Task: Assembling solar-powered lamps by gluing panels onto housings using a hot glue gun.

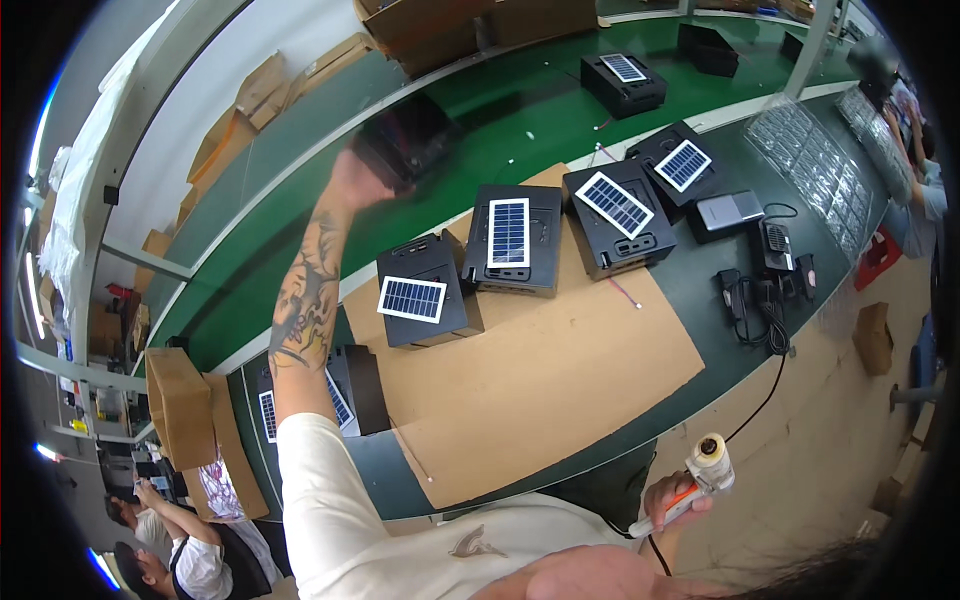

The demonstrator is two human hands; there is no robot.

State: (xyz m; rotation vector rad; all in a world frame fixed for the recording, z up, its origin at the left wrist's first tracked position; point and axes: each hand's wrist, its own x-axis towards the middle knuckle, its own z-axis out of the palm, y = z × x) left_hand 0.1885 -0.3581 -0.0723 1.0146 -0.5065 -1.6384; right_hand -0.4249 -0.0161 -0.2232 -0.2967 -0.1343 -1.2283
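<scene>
My left hand (362, 183) reaches far over the green belt and grips a black box (408, 140) at its near left side. Both are smeared by motion. Low on the right, my right hand (675, 502) is wrapped around a white and orange glue gun (708, 468), its round tip upward. A cardboard sheet (540, 390) lies on the bench. Along its far edge stand black boxes with small solar panels, among them a left box (430, 325), a middle box (540, 240) and a right box (620, 215). Another solar panel (340, 400) shows beside my left arm.
More black boxes sit on the green belt (500, 130), one with a solar panel (623, 68). A black adapter with coiled cable (770, 310) and clear blister trays (810, 165) lie at the bench's right. Cardboard boxes (180, 410) stand left. Other people work lower left and far right.
</scene>
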